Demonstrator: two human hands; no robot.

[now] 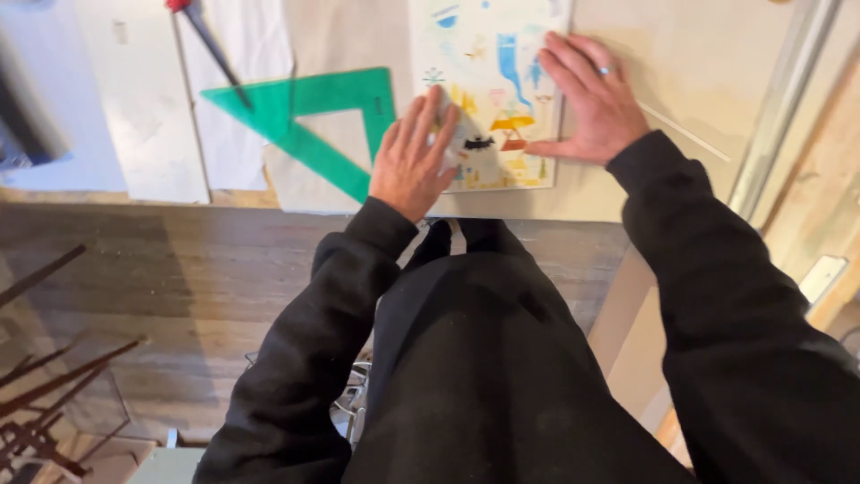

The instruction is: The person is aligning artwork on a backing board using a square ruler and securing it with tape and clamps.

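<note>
Painted sheet [488,90] beside green set square [309,121]

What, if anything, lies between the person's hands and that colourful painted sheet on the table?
Nothing visible does. The left hand and right hand both rest flat on the painted sheet. The green set square lies just left of it, beside the left hand.

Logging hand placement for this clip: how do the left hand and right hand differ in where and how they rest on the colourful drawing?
The left hand lies on the colourful drawing at its lower left edge, beside the green set square; the right hand presses the drawing's right edge, partly on the table. The right hand shows a ring; the left hand shows none. Both are flat, palm down, with black sleeves.
</note>
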